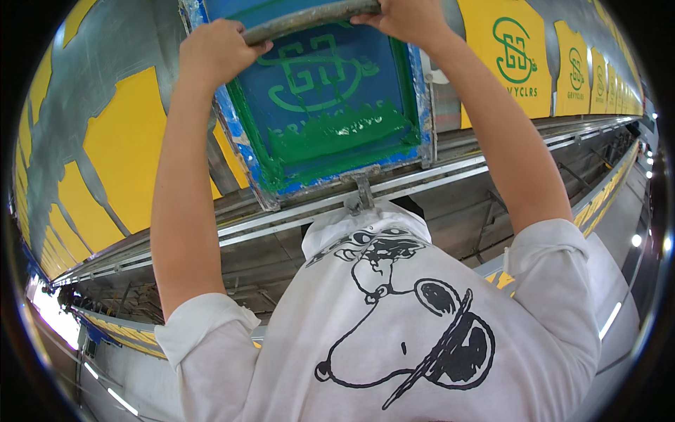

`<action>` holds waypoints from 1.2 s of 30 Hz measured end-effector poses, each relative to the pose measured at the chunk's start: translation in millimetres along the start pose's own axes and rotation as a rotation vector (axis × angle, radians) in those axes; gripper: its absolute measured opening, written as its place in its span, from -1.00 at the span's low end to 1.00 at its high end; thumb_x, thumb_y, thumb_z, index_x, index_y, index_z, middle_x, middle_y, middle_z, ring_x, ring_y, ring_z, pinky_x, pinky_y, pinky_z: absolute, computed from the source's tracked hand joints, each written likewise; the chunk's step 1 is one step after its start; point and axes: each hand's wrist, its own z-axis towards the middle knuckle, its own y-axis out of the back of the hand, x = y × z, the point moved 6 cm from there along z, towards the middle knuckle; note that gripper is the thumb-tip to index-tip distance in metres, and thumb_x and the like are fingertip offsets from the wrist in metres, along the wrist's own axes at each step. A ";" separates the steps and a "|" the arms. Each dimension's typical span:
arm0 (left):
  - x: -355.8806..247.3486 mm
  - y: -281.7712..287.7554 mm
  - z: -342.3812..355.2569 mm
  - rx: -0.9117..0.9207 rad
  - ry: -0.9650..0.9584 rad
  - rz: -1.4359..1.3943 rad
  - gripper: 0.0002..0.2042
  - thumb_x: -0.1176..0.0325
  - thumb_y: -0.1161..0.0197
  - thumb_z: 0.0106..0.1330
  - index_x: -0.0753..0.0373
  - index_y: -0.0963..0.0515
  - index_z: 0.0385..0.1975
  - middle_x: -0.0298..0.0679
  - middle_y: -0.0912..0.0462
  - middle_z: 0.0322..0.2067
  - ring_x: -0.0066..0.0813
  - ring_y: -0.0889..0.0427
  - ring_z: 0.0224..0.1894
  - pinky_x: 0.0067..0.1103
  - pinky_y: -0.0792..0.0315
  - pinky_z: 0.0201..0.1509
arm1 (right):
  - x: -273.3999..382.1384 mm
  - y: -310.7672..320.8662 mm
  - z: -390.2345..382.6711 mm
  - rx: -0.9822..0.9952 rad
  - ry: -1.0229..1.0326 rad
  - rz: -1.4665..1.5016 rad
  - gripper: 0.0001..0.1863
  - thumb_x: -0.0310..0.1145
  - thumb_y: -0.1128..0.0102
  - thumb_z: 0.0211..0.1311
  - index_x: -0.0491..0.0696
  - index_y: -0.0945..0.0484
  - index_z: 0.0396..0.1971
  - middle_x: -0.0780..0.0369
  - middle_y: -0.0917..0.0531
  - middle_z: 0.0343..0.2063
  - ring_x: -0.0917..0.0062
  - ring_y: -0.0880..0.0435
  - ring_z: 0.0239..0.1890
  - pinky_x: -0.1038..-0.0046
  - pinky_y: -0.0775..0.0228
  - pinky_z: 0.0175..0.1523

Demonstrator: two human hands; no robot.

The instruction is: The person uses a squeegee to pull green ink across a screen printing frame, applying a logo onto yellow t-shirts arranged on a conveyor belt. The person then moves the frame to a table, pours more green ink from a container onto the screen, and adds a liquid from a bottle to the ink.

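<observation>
- A long grey worktable (133, 42) fills the upper part of the view, curving away to both sides, with a metal rail (450, 171) along its near edge.
- Below it is the wearer's white T-shirt (422, 337), printed with black cartoon drawings, its sleeves rolled; two bare forearms reach up from it.
- A blue-edged printing screen (422, 105), smeared with green, lies on the table at top centre, directly ahead of the body. Its mesh shows a logo outline.
- Flat yellow pieces lie on the table. Those to the left (125, 133) are plain; those to the right (506, 56) carry a green logo.
- A grey squeegee bar (309, 20) crosses the far part of the screen. Whether its lower edge presses on the mesh cannot be told.
- The left hand (216, 53) is closed around the bar's left end, the right hand (411, 21) around its right end.
- Wet green ink (344, 133) is banked at the screen's near end, well apart from the bar.
- The step in hand appears to be working ink over the mesh, with the bar at the far end of its path. A further stroke would seem to call for both hands level, even pressure across the width, and a screen that does not shift.
</observation>
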 end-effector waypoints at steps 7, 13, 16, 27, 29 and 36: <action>-46.9 -39.8 -114.7 0.025 0.048 -0.167 -0.57 -0.16 -0.43 0.11 0.10 -0.74 -0.30 -0.16 -0.74 -0.44 -0.08 -0.73 -0.30 -0.25 -0.56 -0.21 | 34.6 -12.1 -124.7 -0.145 0.128 -0.002 -0.67 -0.09 -0.53 -0.07 0.02 -0.60 -0.50 0.26 -0.63 -0.48 0.30 -0.68 -0.31 0.25 -0.47 -0.17; -81.6 -75.6 -198.9 0.006 0.013 -0.149 -0.56 -0.15 -0.44 0.09 0.12 -0.74 -0.30 -0.17 -0.75 -0.41 -0.12 -0.73 -0.25 -0.26 -0.57 -0.19 | 64.7 -18.1 -219.5 -0.089 0.106 0.040 -0.66 -0.09 -0.53 -0.07 0.01 -0.60 -0.46 0.27 -0.59 -0.48 0.32 -0.63 -0.28 0.27 -0.42 -0.13; -81.8 -70.4 -197.7 0.108 0.033 -0.094 -0.53 -0.18 -0.42 0.11 0.14 -0.74 -0.30 -0.17 -0.75 -0.42 -0.13 -0.73 -0.24 -0.25 -0.58 -0.18 | 64.2 -16.4 -216.5 -0.040 0.067 0.092 -0.58 0.02 -0.51 -0.03 -0.01 -0.60 -0.41 0.26 -0.59 -0.43 0.32 -0.62 -0.24 0.27 -0.39 -0.09; -125.6 -50.1 -165.4 -0.126 -0.123 -0.130 -0.33 -0.39 -0.27 0.15 0.26 -0.68 -0.34 -0.07 -0.72 -0.34 -0.02 -0.70 -0.25 -0.23 -0.55 -0.18 | 69.0 -17.2 -187.0 -0.224 0.110 0.138 -0.44 0.22 -0.42 0.02 -0.04 -0.57 -0.42 0.21 -0.63 -0.43 0.27 -0.61 -0.25 0.22 -0.35 -0.10; -122.9 -55.2 -161.0 -0.049 -0.108 -0.166 -0.28 -0.45 -0.24 0.12 0.28 -0.68 -0.35 -0.05 -0.72 -0.36 -0.02 -0.71 -0.24 -0.24 -0.55 -0.17 | 67.1 -22.5 -183.2 -0.156 0.102 0.151 -0.43 0.23 -0.40 0.05 -0.05 -0.57 -0.44 0.19 -0.64 -0.42 0.24 -0.63 -0.24 0.18 -0.38 -0.10; -110.5 -81.1 -128.3 0.232 -0.087 -0.170 -0.10 -0.65 -0.21 -0.11 0.28 -0.70 -0.40 -0.08 -0.74 -0.40 -0.08 -0.74 -0.25 -0.26 -0.58 -0.10 | 32.4 -31.3 -163.8 -0.095 -0.038 0.424 -0.41 0.22 -0.30 0.20 -0.12 -0.69 -0.27 0.06 -0.73 -0.31 0.11 -0.69 -0.16 0.16 -0.49 -0.06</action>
